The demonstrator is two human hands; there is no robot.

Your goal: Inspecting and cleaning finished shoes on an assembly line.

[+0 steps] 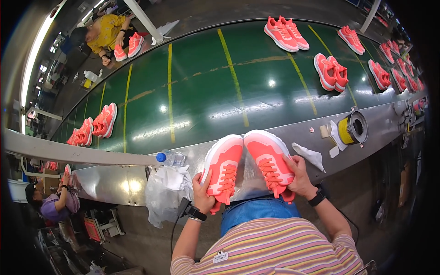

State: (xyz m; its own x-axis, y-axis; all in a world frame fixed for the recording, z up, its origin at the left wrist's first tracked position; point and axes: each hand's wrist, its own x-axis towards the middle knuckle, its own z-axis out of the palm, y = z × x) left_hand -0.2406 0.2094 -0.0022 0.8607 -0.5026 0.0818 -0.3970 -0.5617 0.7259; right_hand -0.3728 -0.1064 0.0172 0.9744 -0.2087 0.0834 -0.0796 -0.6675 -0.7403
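Two coral-pink sneakers with white soles are held side by side over the metal ledge, toes pointing away from me. My left hand point(204, 193) grips the left sneaker point(224, 167) along its outer side near the heel. Around the outer heel side of the right sneaker point(269, 161) wrap the fingers of my right hand point(301, 176). Orange laces show on the tops of both, and the toes lean slightly toward each other without clearly touching. A crumpled white cloth point(309, 156) lies just beyond my right hand.
Past the metal ledge point(201, 153) runs a green conveyor belt point(197, 101) with yellow stripes, carrying several pink sneaker pairs point(331, 72). A clear bottle point(172, 158) and plastic bag point(165, 195) sit left; a yellow-and-grey tin point(353, 128) stands right. Co-workers point(107, 34) hold sneakers at far and left.
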